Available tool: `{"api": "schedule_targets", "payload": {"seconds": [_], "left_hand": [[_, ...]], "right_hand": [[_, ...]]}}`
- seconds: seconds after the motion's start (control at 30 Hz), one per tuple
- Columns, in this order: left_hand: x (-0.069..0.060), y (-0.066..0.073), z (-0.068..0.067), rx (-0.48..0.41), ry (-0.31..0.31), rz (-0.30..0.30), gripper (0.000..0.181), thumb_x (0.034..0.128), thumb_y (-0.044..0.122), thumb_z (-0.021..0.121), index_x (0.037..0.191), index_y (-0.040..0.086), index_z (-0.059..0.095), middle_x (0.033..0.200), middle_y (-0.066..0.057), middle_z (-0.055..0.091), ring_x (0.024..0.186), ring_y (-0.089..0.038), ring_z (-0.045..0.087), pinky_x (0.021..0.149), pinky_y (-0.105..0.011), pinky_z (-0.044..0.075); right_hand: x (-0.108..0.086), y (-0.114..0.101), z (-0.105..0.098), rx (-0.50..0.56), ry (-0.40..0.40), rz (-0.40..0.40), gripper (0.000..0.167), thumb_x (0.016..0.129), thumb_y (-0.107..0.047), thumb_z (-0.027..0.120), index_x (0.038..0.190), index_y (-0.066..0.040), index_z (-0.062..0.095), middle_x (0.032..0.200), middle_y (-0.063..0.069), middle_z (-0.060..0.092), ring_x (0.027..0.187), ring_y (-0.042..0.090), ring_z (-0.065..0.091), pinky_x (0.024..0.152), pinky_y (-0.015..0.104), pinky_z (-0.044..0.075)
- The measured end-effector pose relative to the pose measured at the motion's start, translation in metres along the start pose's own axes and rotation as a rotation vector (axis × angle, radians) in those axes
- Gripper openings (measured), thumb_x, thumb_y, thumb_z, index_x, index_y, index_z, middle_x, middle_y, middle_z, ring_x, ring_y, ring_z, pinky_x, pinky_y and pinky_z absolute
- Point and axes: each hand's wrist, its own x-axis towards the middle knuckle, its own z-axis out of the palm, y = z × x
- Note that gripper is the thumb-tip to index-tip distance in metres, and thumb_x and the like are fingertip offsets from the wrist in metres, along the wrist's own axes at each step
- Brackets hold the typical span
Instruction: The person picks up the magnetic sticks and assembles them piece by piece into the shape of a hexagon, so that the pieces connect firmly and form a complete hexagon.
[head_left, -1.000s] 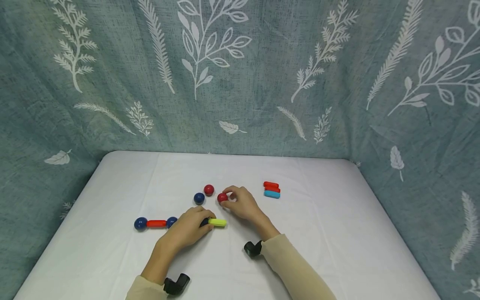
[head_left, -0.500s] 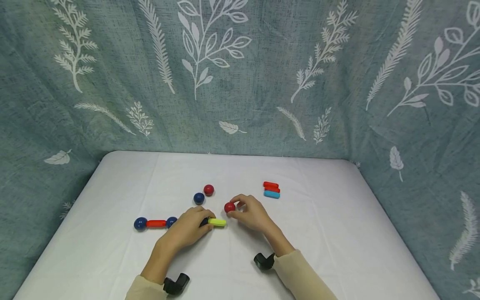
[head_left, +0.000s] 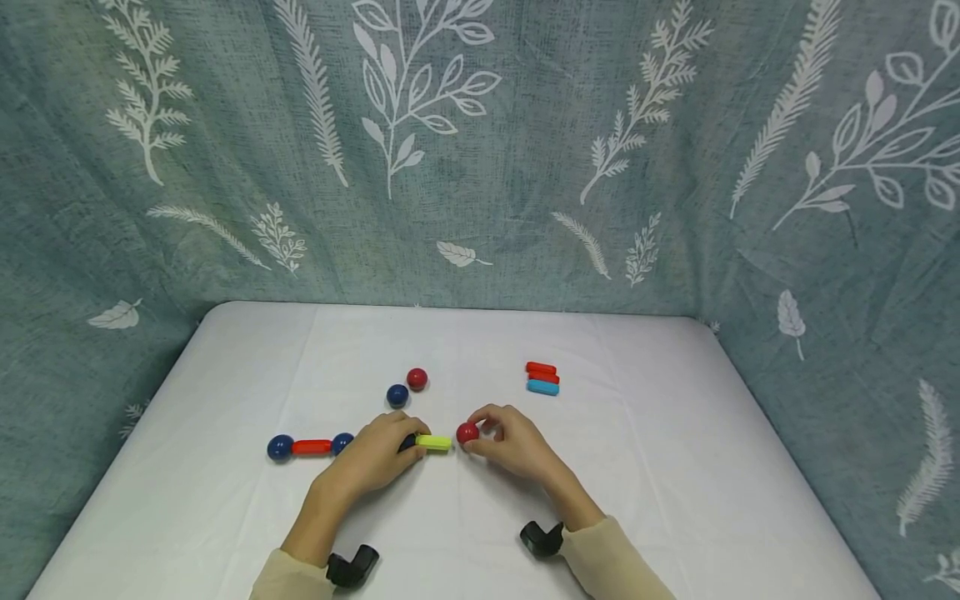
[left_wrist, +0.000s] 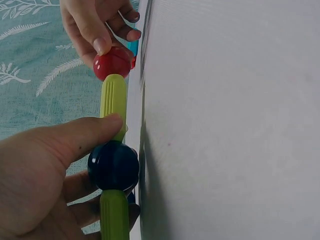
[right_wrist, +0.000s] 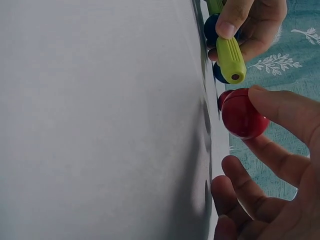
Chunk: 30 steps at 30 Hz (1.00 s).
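Observation:
In the head view, my left hand [head_left: 375, 454] lies over a row of magnetic balls and rods, hiding its middle. Its fingers hold a yellow-green rod [left_wrist: 114, 100] beside a dark blue ball [left_wrist: 114, 165]; another yellow-green rod [left_wrist: 114, 215] joins that ball's other side. Out to the left the row shows a red rod [head_left: 311, 447] between two blue balls. My right hand [head_left: 513, 446] pinches a red ball [right_wrist: 244, 114] between thumb and finger. A narrow gap separates the ball from the rod's free end in the right wrist view.
Behind the hands sit a loose red ball [head_left: 417, 379] and a blue ball [head_left: 397, 396]. Two red rods and a light blue rod [head_left: 543, 387] lie at the back right. A patterned curtain [head_left: 480, 167] hangs behind the white-covered table [head_left: 225, 533].
My right hand has brought the red ball nearer to me and slightly right, level with the end of the yellow-green rod. The left hand has stayed in place.

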Motion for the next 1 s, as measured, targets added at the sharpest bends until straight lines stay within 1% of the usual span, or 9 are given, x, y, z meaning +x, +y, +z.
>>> {"api": "schedule_targets", "payload": {"seconds": [0.2, 0.4, 0.57, 0.8, 1.0], "left_hand": [[0.0011, -0.0004, 0.0004, -0.002, 0.003, 0.01, 0.019, 0.0927, 0.021, 0.074, 0.111, 0.017, 0.071, 0.111, 0.0, 0.063, 0.105, -0.021, 0.059, 0.095, -0.045, 0.047], [0.0012, -0.0009, 0.0005, -0.007, 0.005, 0.006, 0.018, 0.0929, 0.022, 0.073, 0.111, 0.018, 0.071, 0.11, 0.002, 0.063, 0.105, -0.02, 0.059, 0.095, -0.044, 0.047], [0.0011, -0.0016, 0.0008, -0.006, 0.008, 0.009, 0.018, 0.093, 0.022, 0.073, 0.11, 0.018, 0.071, 0.11, 0.002, 0.063, 0.105, -0.02, 0.059, 0.095, -0.044, 0.047], [0.0009, -0.0024, 0.0011, -0.006, 0.005, 0.013, 0.018, 0.093, 0.022, 0.073, 0.111, 0.018, 0.071, 0.11, 0.002, 0.063, 0.104, -0.019, 0.058, 0.094, -0.043, 0.047], [0.0006, -0.0031, 0.0017, -0.003, 0.006, 0.011, 0.018, 0.0923, 0.021, 0.074, 0.11, 0.018, 0.072, 0.11, 0.002, 0.063, 0.104, -0.019, 0.058, 0.094, -0.044, 0.048]], "right_hand": [[-0.0056, 0.0019, -0.0001, -0.013, -0.013, -0.017, 0.028, 0.086, -0.025, 0.079, 0.111, -0.018, 0.071, 0.101, 0.006, 0.06, 0.075, 0.017, 0.05, 0.06, 0.029, 0.042], [-0.0089, 0.0029, 0.0014, -0.024, -0.013, -0.03, 0.027, 0.086, -0.026, 0.079, 0.11, -0.018, 0.071, 0.101, 0.005, 0.061, 0.077, 0.017, 0.049, 0.06, 0.03, 0.042], [-0.0087, 0.0041, 0.0034, -0.031, -0.015, -0.03, 0.028, 0.086, -0.027, 0.079, 0.111, -0.019, 0.071, 0.101, 0.004, 0.06, 0.079, 0.017, 0.049, 0.062, 0.03, 0.043], [-0.0076, 0.003, 0.0053, -0.028, -0.028, -0.066, 0.027, 0.086, -0.024, 0.08, 0.111, -0.017, 0.071, 0.101, 0.004, 0.062, 0.077, 0.017, 0.049, 0.061, 0.029, 0.042], [-0.0066, 0.0021, 0.0071, -0.026, -0.037, -0.07, 0.027, 0.088, -0.025, 0.078, 0.112, -0.017, 0.071, 0.102, 0.004, 0.063, 0.076, 0.016, 0.05, 0.061, 0.029, 0.042]]}}
